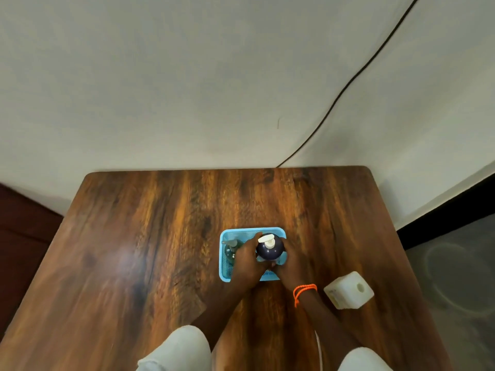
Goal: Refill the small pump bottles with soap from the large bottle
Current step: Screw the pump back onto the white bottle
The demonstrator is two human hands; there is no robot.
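Observation:
A dark navy bottle with a white pump top (270,247) stands in a light blue mesh basket (224,274) at the middle of the wooden table. My left hand (247,259) wraps its left side and my right hand (290,263) holds its right side. A smaller clear pump bottle with a grey pump (231,249) stands in the basket's left part, just left of my left hand. A large whitish translucent bottle (348,290) lies on the table to the right of my right wrist, its open mouth facing up.
The wooden table (160,236) ends at a white wall behind. A black cable (348,84) runs down the wall to the table's back edge. Grey floor lies to the right of the table's edge.

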